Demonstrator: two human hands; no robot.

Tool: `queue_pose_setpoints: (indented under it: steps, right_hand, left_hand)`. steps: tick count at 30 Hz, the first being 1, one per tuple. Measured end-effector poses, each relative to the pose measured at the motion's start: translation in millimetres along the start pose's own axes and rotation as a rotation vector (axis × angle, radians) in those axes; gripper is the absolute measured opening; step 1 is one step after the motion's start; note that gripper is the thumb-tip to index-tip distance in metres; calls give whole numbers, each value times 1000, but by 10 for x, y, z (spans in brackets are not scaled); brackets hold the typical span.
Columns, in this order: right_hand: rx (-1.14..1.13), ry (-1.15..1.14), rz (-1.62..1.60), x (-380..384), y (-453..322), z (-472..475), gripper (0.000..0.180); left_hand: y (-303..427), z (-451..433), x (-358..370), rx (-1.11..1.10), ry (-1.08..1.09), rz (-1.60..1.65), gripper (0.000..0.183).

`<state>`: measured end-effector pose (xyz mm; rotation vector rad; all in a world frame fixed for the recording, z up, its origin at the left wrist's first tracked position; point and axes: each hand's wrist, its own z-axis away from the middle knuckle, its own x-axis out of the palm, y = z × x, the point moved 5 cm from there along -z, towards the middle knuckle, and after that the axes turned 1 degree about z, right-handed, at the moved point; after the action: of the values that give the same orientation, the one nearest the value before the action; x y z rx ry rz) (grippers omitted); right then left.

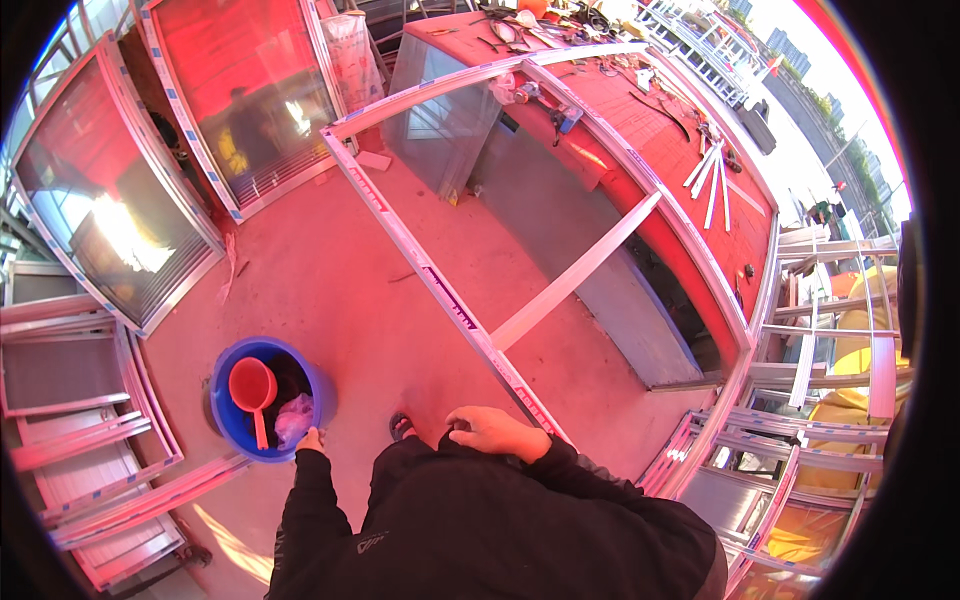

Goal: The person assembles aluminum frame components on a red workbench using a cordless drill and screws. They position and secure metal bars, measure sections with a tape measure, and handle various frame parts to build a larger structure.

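Note:
My left hand (pixel 311 440) is closed on the near right rim of a blue plastic bucket (pixel 324 397). Inside the bucket lie a red plastic dipper (pixel 253 384), its handle toward me, and a crumpled translucent plastic bag (pixel 295 420). Whether the bucket rests on the floor is hard to tell. In front of my torso is my right hand (pixel 499 433), fingers loosely curled; its palm side is hidden. Just beyond it runs the near rail of a large white window frame (pixel 420 262) with a crossbar (pixel 577 270).
Glazed panels (pixel 105 187) (pixel 247 97) lean at the upper left. Stacked metal frames (pixel 82 420) lie left, with more framework (pixel 810 360) at right. A red-covered workbench (pixel 637 105) carries tools, scraps and white strips (pixel 712 180). Below it stands a grey panel (pixel 540 202).

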<state>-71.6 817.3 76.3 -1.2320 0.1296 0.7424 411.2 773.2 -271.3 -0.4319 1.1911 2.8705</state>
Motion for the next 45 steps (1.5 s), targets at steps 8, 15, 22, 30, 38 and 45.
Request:
queue_pose_setpoints:
  steps: [8, 15, 22, 30, 38, 45]
  right_hand:
    - [124, 148, -79, -966, 153, -1115, 37]
    - [175, 294, -86, -1882, 286, -1989, 38]
    - [256, 386, -110, -2824, 644, -2582, 39]
    - [425, 546, 173, -4800, 1634, -3829, 41]
    - [624, 1065, 582, -7148, 2736, -4976, 66]
    - [888, 939, 762, -8084, 3429, -5560, 74]
  left_hand:
    - [3731, -608, 1958, 175, -357, 218, 31]
    - [5223, -648, 2943, 376, -532, 102, 22]
    - [6765, -1009, 4062, 281, -703, 196, 22]
    - [9050, -2527, 6134, 1065, -644, -285, 27]
    - [10323, -2988, 8486, 1229, -430, -1222, 87]
    - [10594, -3064, 9584, 1342, -536, -1323, 63]
